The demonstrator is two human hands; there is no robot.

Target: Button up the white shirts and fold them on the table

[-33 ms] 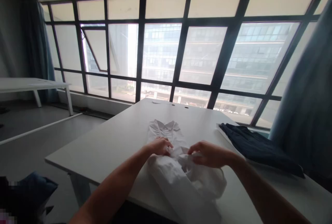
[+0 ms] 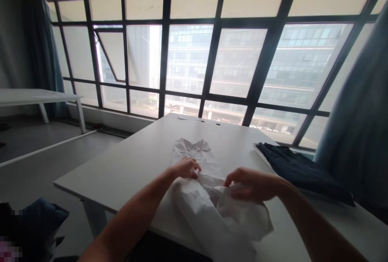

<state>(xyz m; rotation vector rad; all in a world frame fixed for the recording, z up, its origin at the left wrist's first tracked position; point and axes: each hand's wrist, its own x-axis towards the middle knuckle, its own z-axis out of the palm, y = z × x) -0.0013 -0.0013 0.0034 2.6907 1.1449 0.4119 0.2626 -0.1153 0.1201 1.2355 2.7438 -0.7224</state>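
A white collared shirt [image 2: 209,211] lies on the white table [image 2: 133,161], its collar toward the window and its near part hanging over the front edge. My left hand [image 2: 187,168] pinches the fabric at the shirt's middle, left of centre. To its right, my right hand [image 2: 247,184] grips a fold of the same shirt between curled fingers, slightly blurred. Below the right hand the cloth bunches into a loose, puffed fold. Part of the fabric is hidden under both hands.
Dark folded clothing [image 2: 300,169] lies on the table's right side, with something white under its edge. A second white table [image 2: 36,98] stands at the far left. Dark blue items [image 2: 45,217] are at the lower left. Blue curtains [image 2: 357,92] flank the large window.
My right hand has shifted a little to the right, drawing the shirt fold along and spreading it wider. My left hand stays at almost the same spot on the cloth.
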